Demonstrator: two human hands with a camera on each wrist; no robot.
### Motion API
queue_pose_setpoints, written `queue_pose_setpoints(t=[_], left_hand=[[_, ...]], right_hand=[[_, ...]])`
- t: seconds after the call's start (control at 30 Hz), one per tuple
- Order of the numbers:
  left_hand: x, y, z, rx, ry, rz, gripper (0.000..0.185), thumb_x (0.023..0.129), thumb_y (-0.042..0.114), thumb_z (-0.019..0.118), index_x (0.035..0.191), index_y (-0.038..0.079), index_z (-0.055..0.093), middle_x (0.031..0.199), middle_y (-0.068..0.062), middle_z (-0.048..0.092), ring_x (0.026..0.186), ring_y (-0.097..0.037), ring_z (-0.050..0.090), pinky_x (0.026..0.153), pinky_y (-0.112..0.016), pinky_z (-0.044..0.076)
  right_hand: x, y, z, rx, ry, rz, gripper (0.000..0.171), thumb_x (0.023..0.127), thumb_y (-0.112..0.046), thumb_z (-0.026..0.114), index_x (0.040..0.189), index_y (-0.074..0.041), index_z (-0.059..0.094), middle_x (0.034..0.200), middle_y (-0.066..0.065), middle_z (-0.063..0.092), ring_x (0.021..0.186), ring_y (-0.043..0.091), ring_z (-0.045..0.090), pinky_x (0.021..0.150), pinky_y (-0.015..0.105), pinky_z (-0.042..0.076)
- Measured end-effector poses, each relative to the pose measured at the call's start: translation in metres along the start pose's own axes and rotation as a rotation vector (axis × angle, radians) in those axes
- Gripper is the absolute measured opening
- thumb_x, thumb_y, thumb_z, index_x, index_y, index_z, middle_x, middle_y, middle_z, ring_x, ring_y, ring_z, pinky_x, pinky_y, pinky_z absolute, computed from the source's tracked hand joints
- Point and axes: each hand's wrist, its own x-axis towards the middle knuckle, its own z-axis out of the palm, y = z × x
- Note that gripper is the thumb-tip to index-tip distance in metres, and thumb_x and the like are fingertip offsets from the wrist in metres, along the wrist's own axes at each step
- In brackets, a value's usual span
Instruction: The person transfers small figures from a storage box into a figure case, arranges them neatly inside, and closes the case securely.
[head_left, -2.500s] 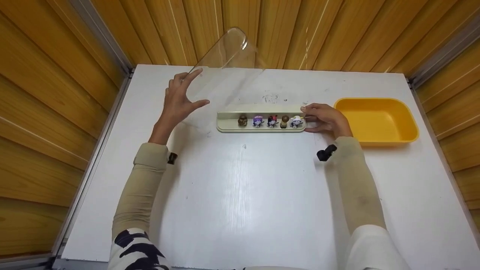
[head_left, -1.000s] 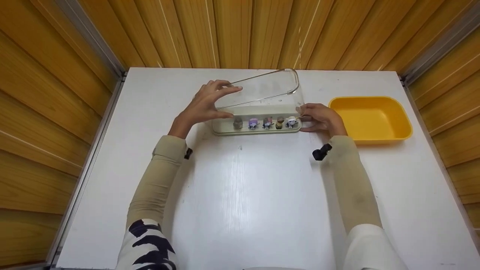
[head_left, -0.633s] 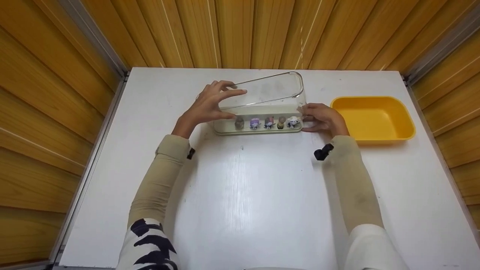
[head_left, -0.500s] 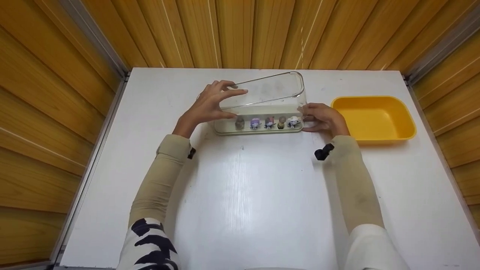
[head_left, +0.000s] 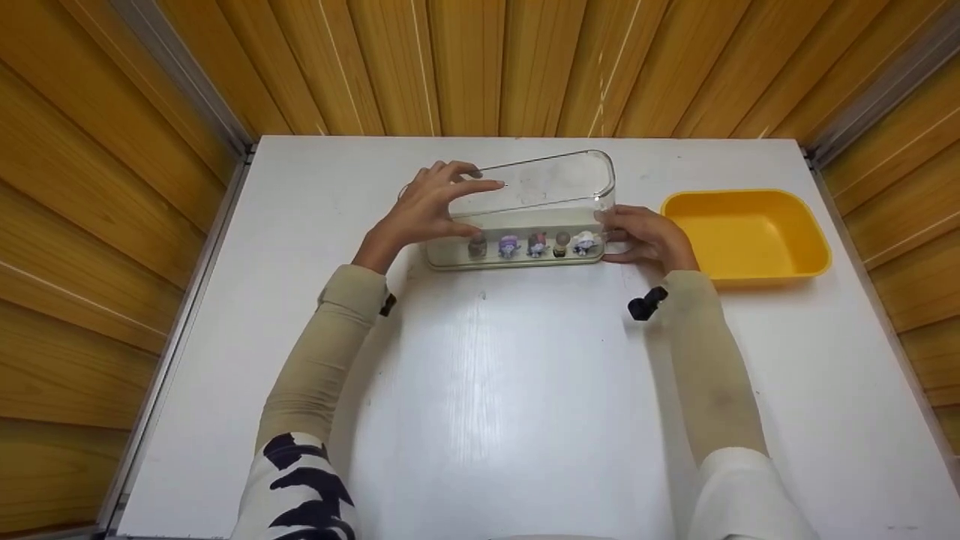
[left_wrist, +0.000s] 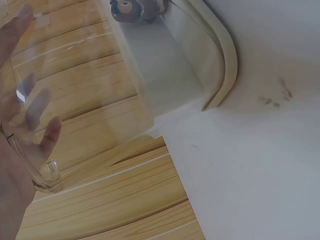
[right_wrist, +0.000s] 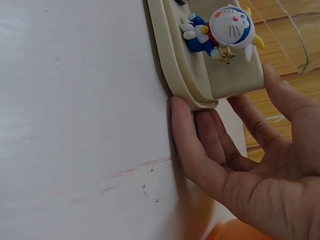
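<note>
My left hand [head_left: 424,204] holds a clear plastic display cover [head_left: 551,178] by its left end, thumb apart from the fingers. The cover tilts above a long cream display base [head_left: 517,264], and its right end sits lower, near my right hand. Along the base stand several small figurines, among them a white-headed cat figurine [head_left: 584,241] at the right and a purple one [head_left: 508,245]. My right hand [head_left: 651,234] grips the base's right end, thumb and fingers on either side, as the right wrist view shows. In the left wrist view, fingers show through the clear cover.
A yellow plastic tub [head_left: 750,282] stands right of my right hand on the white table [head_left: 480,405]. Wood-patterned panels [head_left: 517,67] rise behind the table and at both sides.
My left hand has brought the clear cover down and to the right, from up at the back left to just over the base. Lately it shifts only slightly. My right hand stays at the base's end.
</note>
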Motion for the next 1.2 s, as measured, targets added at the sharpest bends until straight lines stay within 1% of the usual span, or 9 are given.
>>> queue_pose_setpoints(t=[0.13, 0.27, 0.33, 0.53, 0.7, 0.77, 0.83, 1.03, 1.2], left_hand=[[0.004, 0.001, 0.0, 0.004, -0.02, -0.022, 0.075, 0.08, 0.047, 0.086, 0.147, 0.042, 0.052, 0.147, -0.006, 0.049, 0.128, -0.031, 0.047, 0.106, -0.05, 0.035], [0.008, 0.002, 0.001, 0.005, -0.042, -0.054, 0.075, 0.081, 0.043, 0.087, 0.147, 0.043, 0.052, 0.148, -0.006, 0.048, 0.129, -0.03, 0.046, 0.107, -0.051, 0.034], [0.01, 0.004, 0.002, 0.007, -0.053, -0.066, 0.076, 0.081, 0.042, 0.087, 0.147, 0.044, 0.051, 0.149, -0.005, 0.048, 0.129, -0.029, 0.046, 0.107, -0.051, 0.034], [0.018, 0.008, 0.005, 0.034, -0.078, -0.064, 0.076, 0.081, 0.039, 0.087, 0.147, 0.044, 0.051, 0.148, -0.006, 0.049, 0.128, -0.03, 0.046, 0.105, -0.052, 0.035], [0.024, 0.012, 0.009, 0.072, -0.113, -0.068, 0.075, 0.081, 0.041, 0.088, 0.147, 0.044, 0.052, 0.149, -0.006, 0.049, 0.129, -0.03, 0.046, 0.103, -0.051, 0.036], [0.027, 0.014, 0.011, 0.082, -0.125, -0.067, 0.075, 0.081, 0.04, 0.087, 0.147, 0.044, 0.052, 0.149, -0.006, 0.049, 0.13, -0.031, 0.045, 0.103, -0.051, 0.036], [0.028, 0.014, 0.014, 0.083, -0.139, -0.074, 0.075, 0.081, 0.04, 0.087, 0.147, 0.044, 0.051, 0.15, -0.006, 0.049, 0.131, -0.031, 0.045, 0.104, -0.051, 0.035], [0.027, 0.017, 0.019, 0.114, -0.168, -0.098, 0.073, 0.083, 0.041, 0.085, 0.148, 0.043, 0.05, 0.152, -0.005, 0.047, 0.134, -0.031, 0.044, 0.108, -0.052, 0.033], [0.024, 0.017, 0.021, 0.217, -0.192, -0.035, 0.074, 0.089, 0.045, 0.079, 0.153, 0.042, 0.043, 0.154, -0.008, 0.043, 0.135, -0.033, 0.044, 0.11, -0.056, 0.035]], right_hand=[[0.0, -0.001, 0.001, -0.006, 0.03, 0.001, 0.079, 0.087, -0.049, 0.079, 0.15, -0.014, 0.044, 0.137, 0.012, 0.052, 0.122, 0.029, 0.054, 0.091, 0.042, 0.058], [-0.002, 0.001, 0.001, -0.023, 0.028, -0.029, 0.068, 0.097, -0.056, 0.062, 0.148, -0.014, 0.045, 0.138, 0.014, 0.05, 0.124, 0.031, 0.054, 0.09, 0.043, 0.058], [-0.003, 0.002, 0.0, -0.016, 0.026, -0.047, 0.065, 0.099, -0.059, 0.055, 0.146, -0.014, 0.047, 0.139, 0.015, 0.049, 0.125, 0.032, 0.054, 0.09, 0.044, 0.058], [-0.004, 0.003, -0.005, 0.07, -0.031, -0.085, 0.06, 0.1, -0.06, 0.05, 0.141, -0.016, 0.048, 0.139, 0.016, 0.047, 0.125, 0.033, 0.051, 0.096, 0.051, 0.054], [-0.001, -0.003, -0.004, 0.103, -0.08, -0.067, 0.069, 0.097, -0.061, 0.056, 0.149, -0.017, 0.043, 0.142, 0.015, 0.046, 0.127, 0.032, 0.05, 0.1, 0.054, 0.051], [0.001, -0.003, -0.003, 0.103, -0.079, -0.068, 0.078, 0.094, -0.063, 0.06, 0.153, -0.018, 0.041, 0.142, 0.015, 0.047, 0.128, 0.033, 0.05, 0.099, 0.054, 0.052], [0.004, 0.001, -0.003, 0.097, -0.078, -0.078, 0.079, 0.092, -0.064, 0.063, 0.152, -0.017, 0.043, 0.14, 0.015, 0.048, 0.127, 0.032, 0.051, 0.098, 0.053, 0.053], [0.005, 0.006, 0.0, 0.076, -0.063, -0.074, 0.061, 0.104, -0.052, 0.05, 0.149, -0.012, 0.041, 0.137, 0.015, 0.047, 0.123, 0.03, 0.052, 0.095, 0.051, 0.055], [-0.01, -0.002, 0.005, 0.081, -0.043, -0.088, 0.071, 0.104, -0.062, 0.04, 0.158, -0.017, 0.029, 0.152, 0.02, 0.033, 0.133, 0.037, 0.044, 0.099, 0.058, 0.05]])
